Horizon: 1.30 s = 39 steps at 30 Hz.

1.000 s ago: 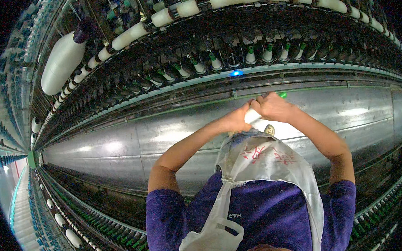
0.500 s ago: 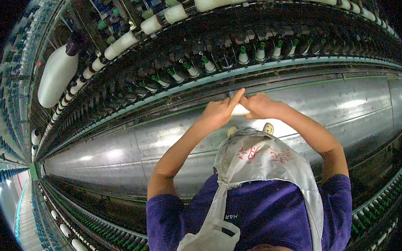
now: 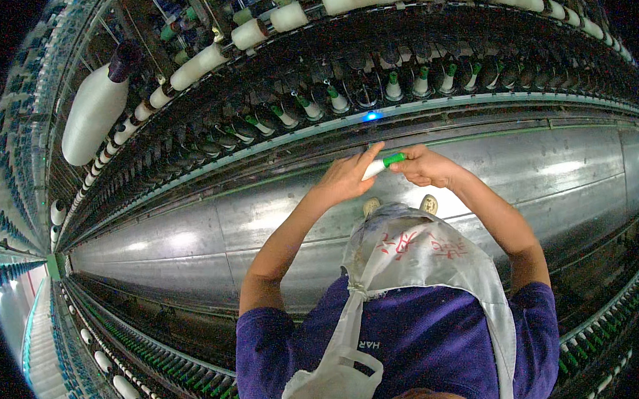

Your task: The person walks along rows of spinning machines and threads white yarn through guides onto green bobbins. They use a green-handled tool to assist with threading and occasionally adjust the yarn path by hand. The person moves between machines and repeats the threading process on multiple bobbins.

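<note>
**Bobbin held between both hands at spinning frame**

Head view. A small bobbin (image 3: pixel 381 164), white along its barrel with a green end, is held in front of the long metal panel (image 3: pixel 186 228) of a spinning frame. It is carried clear of the machine, just below the row of green-tipped spindles (image 3: pixel 325 101) and close to a small blue indicator light (image 3: pixel 371 116).

The left hand (image 3: pixel 346 178) is closed about the white end of the bobbin, thumb raised and fingers wrapped under it. The right hand (image 3: pixel 425 166) is pinched on the green end, its fingers curled together. Whether any yarn end is drawn between the fingers cannot be told.

Above the spindles a rail of white roving packages (image 3: pixel 196 66) is seen, and a large white package (image 3: pixel 94 112) hangs at the upper left. A cloth apron pouch (image 3: pixel 422 253), white with red marks, is worn at the person's front over a purple shirt (image 3: pixel 428 338); two pale bobbin ends (image 3: pixel 429 203) stand out of its mouth.

Handling judgement: the bobbin is judged light and rigid, a hard tube that will not deform under a firm pinch. Any wound yarn would be soft and easily disturbed, so hold is best taken at the bare ends, as is done here. The smooth tube may slip if gripped loosely.
</note>
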Tool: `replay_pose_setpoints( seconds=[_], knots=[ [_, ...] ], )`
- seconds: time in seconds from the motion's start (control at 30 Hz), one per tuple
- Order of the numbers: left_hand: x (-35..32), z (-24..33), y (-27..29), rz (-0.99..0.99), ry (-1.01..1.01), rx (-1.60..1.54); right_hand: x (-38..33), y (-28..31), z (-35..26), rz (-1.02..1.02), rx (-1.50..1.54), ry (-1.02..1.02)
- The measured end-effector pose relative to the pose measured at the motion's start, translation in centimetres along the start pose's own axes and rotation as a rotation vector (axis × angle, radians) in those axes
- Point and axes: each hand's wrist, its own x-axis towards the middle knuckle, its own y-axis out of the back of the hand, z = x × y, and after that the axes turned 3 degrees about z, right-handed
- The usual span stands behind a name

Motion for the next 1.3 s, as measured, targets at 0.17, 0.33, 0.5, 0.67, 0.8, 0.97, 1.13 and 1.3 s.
replay_pose_setpoints(
  seconds=[0.17, 0.33, 0.5, 0.67, 0.8, 0.97, 1.13, 1.3],
  knots=[
    [-0.2, -0.7, -0.7, 0.111, 0.017, 0.062, -0.4, 0.6, 0.8, -0.005, 0.413, 0.147],
    [-0.6, -1.2, -0.4, 0.102, 0.093, 0.125, 0.7, 2.1, 0.7, 0.447, 0.276, 0.461],
    [-3.0, -4.1, 0.5, 0.080, 0.039, 0.315, 0.4, 8.5, -1.2, 0.574, 0.830, 0.738],
    [-8.4, -11.4, 1.1, 0.277, 0.069, 0.436, -0.6, 14.6, -1.7, 0.504, 0.802, 0.919],
    [-11.4, -16.0, 0.1, 0.658, 0.348, 0.166, 2.2, 13.1, 1.4, 0.912, -0.284, 0.596],
    [-13.9, -20.9, -0.7, 1.028, 0.679, -0.906, 7.8, 6.5, 4.2, 0.611, -1.685, 0.962],
    [-16.8, -23.5, 0.8, 1.142, 0.797, -1.104, 12.8, 1.4, -0.4, 0.607, -1.456, 0.445],
    [-17.9, -23.5, 2.0, 0.974, 0.885, -0.969, 16.0, 0.1, -3.5, 0.646, -1.448, 0.338]
  ],
)
